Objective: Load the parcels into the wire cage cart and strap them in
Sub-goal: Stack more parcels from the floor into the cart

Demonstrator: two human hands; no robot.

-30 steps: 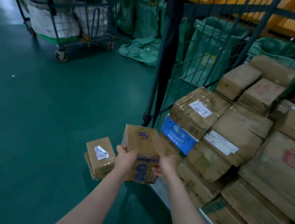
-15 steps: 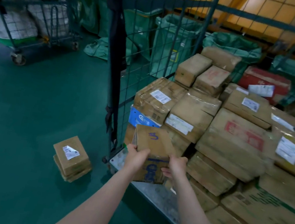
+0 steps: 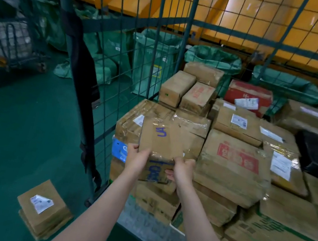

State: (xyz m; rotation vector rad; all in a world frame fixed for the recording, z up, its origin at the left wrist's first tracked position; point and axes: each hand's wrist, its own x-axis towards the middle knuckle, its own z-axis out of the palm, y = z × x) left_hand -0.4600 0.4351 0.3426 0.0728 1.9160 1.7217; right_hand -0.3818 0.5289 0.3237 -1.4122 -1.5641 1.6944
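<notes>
I hold a taped cardboard parcel (image 3: pixel 160 142) with blue marker writing, raised over the front left of the stack inside the wire cage cart (image 3: pixel 118 83). My left hand (image 3: pixel 136 159) grips its near left edge and my right hand (image 3: pixel 182 170) grips its near right edge. Several brown parcels (image 3: pixel 235 165) are piled in the cart, with a red box (image 3: pixel 250 94) at the back. A dark strap (image 3: pixel 87 90) hangs down the cart's front left post. Two small parcels (image 3: pixel 43 208) are stacked on the floor to the left.
The green floor (image 3: pixel 14 126) stretches to the left. Another wheeled cage cart (image 3: pixel 8 40) full of sacks stands at the far left. Green sacks (image 3: pixel 213 60) line the orange wall behind the cart. The cart's metal base (image 3: pixel 151 231) shows at the front.
I have stepped closer and lifted the marked parcel higher, from the cart's front edge up over the front left stack. The floor parcels have stayed put.
</notes>
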